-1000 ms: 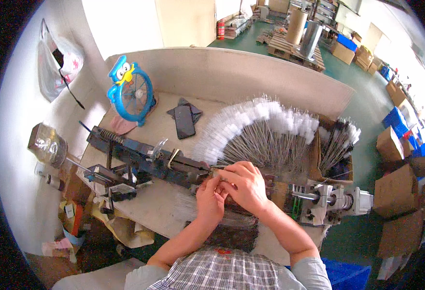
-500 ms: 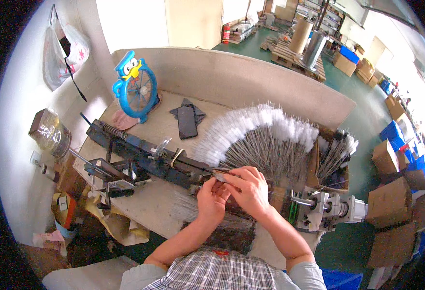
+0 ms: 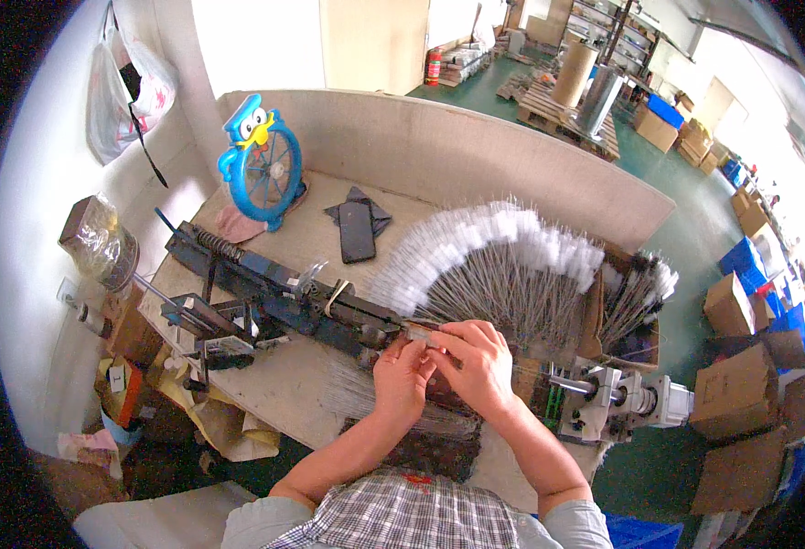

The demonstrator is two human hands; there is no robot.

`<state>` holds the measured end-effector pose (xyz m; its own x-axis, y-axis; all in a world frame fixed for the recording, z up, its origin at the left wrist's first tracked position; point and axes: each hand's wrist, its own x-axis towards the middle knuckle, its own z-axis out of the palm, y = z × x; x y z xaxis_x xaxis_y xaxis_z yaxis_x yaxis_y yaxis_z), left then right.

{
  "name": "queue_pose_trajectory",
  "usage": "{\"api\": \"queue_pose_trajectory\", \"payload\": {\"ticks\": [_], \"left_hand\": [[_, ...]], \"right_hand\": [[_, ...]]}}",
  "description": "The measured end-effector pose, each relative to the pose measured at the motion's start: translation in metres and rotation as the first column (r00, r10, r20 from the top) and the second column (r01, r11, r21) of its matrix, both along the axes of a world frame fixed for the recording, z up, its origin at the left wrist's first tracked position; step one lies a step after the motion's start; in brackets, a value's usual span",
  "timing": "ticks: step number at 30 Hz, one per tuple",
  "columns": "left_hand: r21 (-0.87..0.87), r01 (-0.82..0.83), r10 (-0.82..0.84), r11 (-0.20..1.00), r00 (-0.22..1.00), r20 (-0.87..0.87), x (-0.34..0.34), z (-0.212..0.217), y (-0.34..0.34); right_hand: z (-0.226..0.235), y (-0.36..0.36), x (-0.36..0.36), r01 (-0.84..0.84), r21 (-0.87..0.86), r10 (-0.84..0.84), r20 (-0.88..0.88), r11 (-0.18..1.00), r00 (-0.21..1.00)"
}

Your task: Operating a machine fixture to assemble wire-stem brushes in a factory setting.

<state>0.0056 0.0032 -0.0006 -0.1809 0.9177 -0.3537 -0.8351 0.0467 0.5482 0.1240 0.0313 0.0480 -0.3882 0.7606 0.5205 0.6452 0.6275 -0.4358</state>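
My left hand (image 3: 401, 380) and my right hand (image 3: 478, 366) meet at the near right end of a long dark metal machine (image 3: 284, 291). Both are closed, thumbs and fingertips pinched near a small pale piece (image 3: 417, 334) at the machine's end. What each one grips is too small to make out. Just beyond the hands, many wire-stemmed brushes with white bristles (image 3: 476, 242) lie fanned out on the table. Thin straight wires (image 3: 355, 389) lie in a loose bundle to the left of my left hand.
A motor-like unit with a metal shaft (image 3: 617, 398) stands right of my hands. Behind it is an open box of brushes (image 3: 645, 316). A phone (image 3: 357, 231) and a blue duck-headed wheel-shaped fan (image 3: 263, 165) are farther back, before a low partition (image 3: 476, 142).
My right hand's fingertips have drawn slightly right and down, showing more of the pale piece. My left hand stays nearly in place. The whole view has shifted slightly.
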Motion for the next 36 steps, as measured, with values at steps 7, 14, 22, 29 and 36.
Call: {"api": "queue_pose_trajectory", "payload": {"ticks": [7,14,22,29,36], "left_hand": [[0.028,-0.009,0.004,1.000,0.987,0.162,-0.009,0.002,0.000],[-0.046,0.049,-0.042,0.998,0.991,0.126,-0.010,0.018,-0.009],[0.000,0.266,-0.259,0.964,0.939,-0.225,-0.012,0.006,-0.021],[-0.145,0.042,-0.104,0.989,0.887,-0.451,-0.106,-0.030,-0.058],[-0.027,-0.487,0.427,0.873,0.790,-0.440,-0.319,-0.093,-0.130]], "right_hand": [[0.008,-0.003,0.014,0.071,-0.038,-0.062,0.198,0.997,0.978],[0.001,-0.015,0.019,0.037,-0.029,-0.028,0.267,0.999,0.963],[0.019,-0.015,0.036,-0.044,0.025,0.042,0.066,0.999,0.997],[-0.054,-0.054,0.064,0.016,-0.276,0.048,0.225,0.961,0.973],[-0.069,-0.059,0.063,0.004,-0.361,0.165,0.434,0.933,0.886]]}}
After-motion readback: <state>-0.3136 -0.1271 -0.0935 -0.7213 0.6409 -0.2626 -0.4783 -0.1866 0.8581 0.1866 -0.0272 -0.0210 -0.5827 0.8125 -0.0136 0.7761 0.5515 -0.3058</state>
